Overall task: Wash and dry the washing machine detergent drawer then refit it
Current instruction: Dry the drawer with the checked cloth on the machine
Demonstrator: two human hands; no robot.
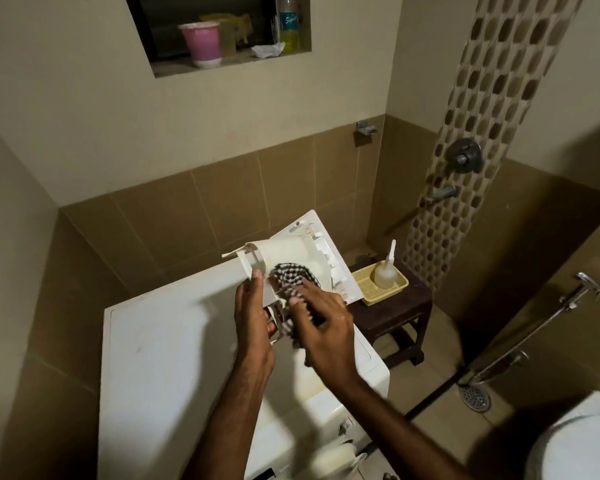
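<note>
I hold the white plastic detergent drawer point(291, 252) up over the top of the white washing machine point(167, 348), tilted with its front panel toward the upper right. My left hand point(253, 317) grips the drawer's near left end. My right hand point(323, 327) presses a black-and-white checked cloth point(291, 282) against the drawer, fingers curled around the cloth. The lower part of the drawer is hidden behind both hands.
A dark wooden stool point(392, 313) to the right carries a yellow tray point(385, 289) with a squeeze bottle point(385, 271). Wall taps point(463, 155), a hand sprayer point(582, 289), a floor drain point(475, 398) and a toilet point(582, 445) lie right. A wall niche point(222, 36) holds a pink cup and bottle.
</note>
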